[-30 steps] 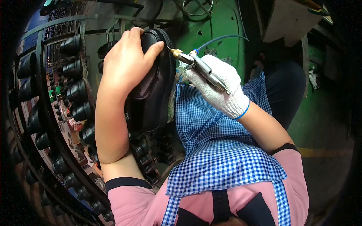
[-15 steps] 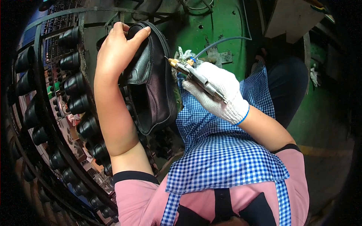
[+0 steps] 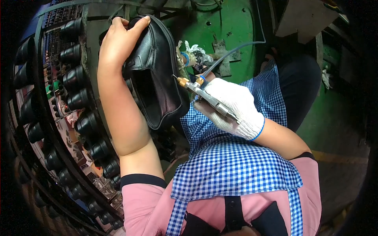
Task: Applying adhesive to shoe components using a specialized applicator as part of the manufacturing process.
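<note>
A black leather shoe (image 3: 163,59) is raised beside the rack, its opening facing me. My left hand (image 3: 114,47), bare, is closed around its far end. My right hand (image 3: 236,104), in a white knit glove with a blue cuff, grips a slim metal dispensing gun (image 3: 212,101) with a brass tip. A thin needle at the gun's front points at the shoe's right side, near the sole edge. Whether the needle touches the shoe, I cannot tell. A grey hose (image 3: 236,49) leads from a blue fitting on the gun toward the far side.
A curved metal rack (image 3: 84,47) bearing several black shoes (image 3: 75,78) stands along my left. Beyond the gun is a stand wrapped in whitish rag (image 3: 195,49), on a green floor (image 3: 232,23). A board (image 3: 305,19) stands at the far right.
The shoe has turned and shifted slightly in my left hand. My right hand has brought the gun nearer to me along the shoe's side. More of the rag-wrapped stand shows.
</note>
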Tool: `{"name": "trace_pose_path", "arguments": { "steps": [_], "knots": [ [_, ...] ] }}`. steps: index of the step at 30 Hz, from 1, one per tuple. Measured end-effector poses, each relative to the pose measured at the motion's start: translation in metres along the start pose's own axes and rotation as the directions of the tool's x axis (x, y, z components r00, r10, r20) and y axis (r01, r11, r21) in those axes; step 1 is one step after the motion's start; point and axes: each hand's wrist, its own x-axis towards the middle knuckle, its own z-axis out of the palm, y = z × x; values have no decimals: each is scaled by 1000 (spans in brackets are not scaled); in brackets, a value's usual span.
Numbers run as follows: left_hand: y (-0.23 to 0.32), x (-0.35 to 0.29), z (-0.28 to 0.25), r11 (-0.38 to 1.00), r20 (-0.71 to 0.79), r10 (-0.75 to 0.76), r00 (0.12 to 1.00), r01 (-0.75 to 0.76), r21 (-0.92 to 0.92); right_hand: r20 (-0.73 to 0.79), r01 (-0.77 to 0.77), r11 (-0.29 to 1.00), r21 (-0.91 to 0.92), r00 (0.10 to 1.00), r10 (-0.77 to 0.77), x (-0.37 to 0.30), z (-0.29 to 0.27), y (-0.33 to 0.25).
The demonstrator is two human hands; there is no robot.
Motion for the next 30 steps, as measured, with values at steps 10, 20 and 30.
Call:
{"name": "trace_pose_path", "arguments": {
  "steps": [10,20,30],
  "knots": [
    [-9,-6,6,996,-24,-47,999,45,-71,66,70,992,104,995,-77,-36,-11,-7],
    [-19,-2,3,997,-78,-14,997,8,-76,-8,51,976,213,999,-51,-41,-26,-6],
    [-20,-174,-26,736,-235,561,794,-608,-298,-193,-122,973,194,968,160,-9,-15,51]
  ]
}}
